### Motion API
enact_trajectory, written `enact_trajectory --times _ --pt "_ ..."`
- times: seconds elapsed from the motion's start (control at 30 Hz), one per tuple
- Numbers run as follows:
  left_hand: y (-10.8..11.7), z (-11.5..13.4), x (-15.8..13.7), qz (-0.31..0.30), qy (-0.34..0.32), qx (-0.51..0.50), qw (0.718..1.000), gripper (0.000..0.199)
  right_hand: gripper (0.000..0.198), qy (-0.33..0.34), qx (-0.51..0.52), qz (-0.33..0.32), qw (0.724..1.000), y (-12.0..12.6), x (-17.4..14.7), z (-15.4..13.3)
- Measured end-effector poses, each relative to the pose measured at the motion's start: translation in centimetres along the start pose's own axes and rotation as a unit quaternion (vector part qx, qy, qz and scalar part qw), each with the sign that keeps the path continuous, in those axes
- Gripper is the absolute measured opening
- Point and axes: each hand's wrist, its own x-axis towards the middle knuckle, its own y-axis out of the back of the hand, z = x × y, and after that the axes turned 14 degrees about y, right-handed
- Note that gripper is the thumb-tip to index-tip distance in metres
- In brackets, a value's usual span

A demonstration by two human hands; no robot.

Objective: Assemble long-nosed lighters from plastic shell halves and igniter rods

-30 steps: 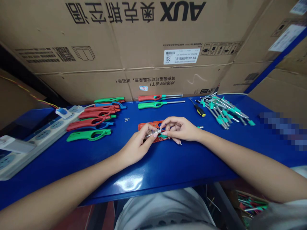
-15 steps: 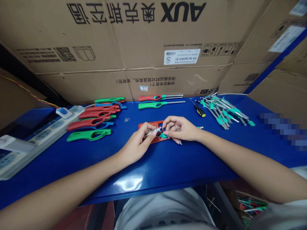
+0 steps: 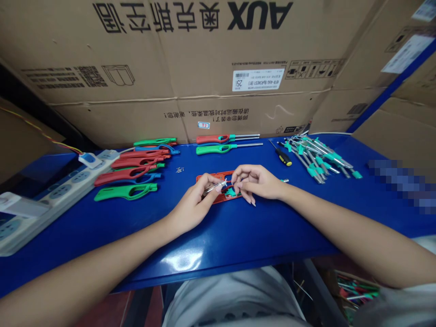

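On the blue table lies a red lighter casing (image 3: 221,199), with a green part (image 3: 232,192) and a thin wire inside it. My left hand (image 3: 197,197) pinches a small shiny cylinder with a white tip (image 3: 214,187) above the casing's left portion. Close to that tip, my right hand (image 3: 255,182) has its fingers curled, thumb against forefinger, over the casing's right portion. What lies between those fingertips, if anything, is too small to make out. A metal tube end (image 3: 285,180) pokes out from behind my right hand.
Several coloured lighter handles (image 3: 127,192) lie at left beside a power strip (image 3: 61,193). Two long-nosed lighters (image 3: 214,149) rest at the back. A screwdriver (image 3: 284,157) and a pile of metal tubes (image 3: 316,159) are at right. Small screws (image 3: 180,170) lie left of the casing.
My right fingers have drawn slightly back from the green part and curled. My left hand keeps the cylinder in nearly the same place.
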Motion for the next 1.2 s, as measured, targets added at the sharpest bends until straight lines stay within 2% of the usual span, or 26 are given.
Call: enact_trajectory --times 0.33,0.77,1.2 --pt "-0.03 -0.12 0.23 -0.012 -0.006 -0.035 0.999 0.022 0.048 -0.053 -0.075 0.018 0.996 -0.25 0.12 -0.5" --pt "-0.12 -0.19 0.21 -0.002 -0.003 -0.018 1.0 0.024 0.041 -0.028 -0.094 0.007 0.995 -0.24 0.15 -0.45" --pt "-0.05 -0.15 0.33 -0.008 0.004 -0.026 1.0 0.024 0.043 -0.033 -0.088 0.009 0.996 -0.05 0.13 -0.16"
